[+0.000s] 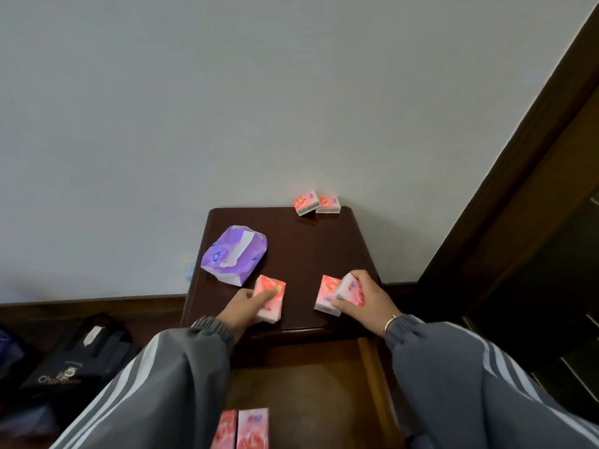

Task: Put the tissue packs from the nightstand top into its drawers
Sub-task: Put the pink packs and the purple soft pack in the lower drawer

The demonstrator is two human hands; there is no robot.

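Observation:
On the dark nightstand top [304, 254], my left hand [244, 307] grips a pink tissue pack [270, 296] near the front edge. My right hand [363, 299] holds another pink pack [351, 288], tilted up beside a third pack [327, 296] lying flat. Two more small pink packs [316, 202] sit at the back right corner by the wall. A larger purple tissue pack [233, 254] lies at the left. Below, the pulled-out drawer [372, 377] holds two pink packs [243, 429] at its front.
A white wall stands behind the nightstand. Dark wooden furniture [525, 222] rises at the right. Black bags [74, 358] rest on the floor at the left. My grey striped sleeves cover much of the drawer.

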